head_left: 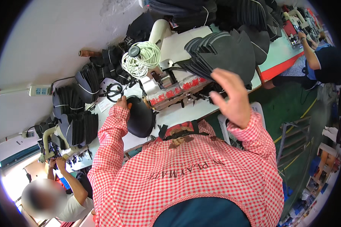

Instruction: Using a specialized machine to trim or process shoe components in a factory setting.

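My left hand (122, 102) is closed at the upper left edge of a black curved, cap-like piece (140, 118) on the table. Something orange shows at its thumb, and the fingers are partly hidden. Just beyond those fingers lies a pair of black-handled scissors (114, 92). My right hand (233, 99) is raised, fingers apart and empty, in front of a fanned stack of flat black pieces (231, 51). Between my hands stands a sewing machine (166, 81) with a red-marked front edge; a coil of pale cord (141, 60) hangs over it.
Tied bundles of black pieces (79, 126) stand along the wall at left. A thread cone (89, 53) lies farther back. One co-worker (70, 200) sits lower left at another machine, another (322, 62) works far right. A white plastic crate (258, 108) is below the table edge.
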Tool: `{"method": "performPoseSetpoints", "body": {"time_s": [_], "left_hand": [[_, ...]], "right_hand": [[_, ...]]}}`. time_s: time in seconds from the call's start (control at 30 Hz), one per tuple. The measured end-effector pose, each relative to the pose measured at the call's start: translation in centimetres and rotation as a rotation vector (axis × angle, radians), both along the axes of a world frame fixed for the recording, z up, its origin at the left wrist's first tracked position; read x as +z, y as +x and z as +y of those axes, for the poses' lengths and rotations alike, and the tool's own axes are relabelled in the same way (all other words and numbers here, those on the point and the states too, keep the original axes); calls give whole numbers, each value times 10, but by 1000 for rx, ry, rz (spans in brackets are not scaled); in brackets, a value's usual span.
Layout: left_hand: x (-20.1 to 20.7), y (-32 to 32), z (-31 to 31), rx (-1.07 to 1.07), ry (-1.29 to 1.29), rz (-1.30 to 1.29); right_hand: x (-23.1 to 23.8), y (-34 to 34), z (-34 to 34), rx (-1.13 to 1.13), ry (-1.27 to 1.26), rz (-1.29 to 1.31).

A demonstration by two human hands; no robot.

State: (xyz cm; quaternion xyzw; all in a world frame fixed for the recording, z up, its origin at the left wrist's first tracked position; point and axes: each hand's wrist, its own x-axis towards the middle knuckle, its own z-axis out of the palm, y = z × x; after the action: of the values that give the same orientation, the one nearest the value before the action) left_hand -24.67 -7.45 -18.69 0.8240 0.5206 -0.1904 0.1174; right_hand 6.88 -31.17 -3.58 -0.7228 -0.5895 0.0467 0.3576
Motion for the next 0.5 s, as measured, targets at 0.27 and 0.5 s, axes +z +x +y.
{"method": "performPoseSetpoints", "body": {"time_s": [0.27,0.5], "left_hand": [[16,23,14,-362,-297,248],[52,24,9,-306,-152,275]], "right_hand": [[-68,-40,18,475,-379,768],[-87,-39,16,431,-526,928]]}}
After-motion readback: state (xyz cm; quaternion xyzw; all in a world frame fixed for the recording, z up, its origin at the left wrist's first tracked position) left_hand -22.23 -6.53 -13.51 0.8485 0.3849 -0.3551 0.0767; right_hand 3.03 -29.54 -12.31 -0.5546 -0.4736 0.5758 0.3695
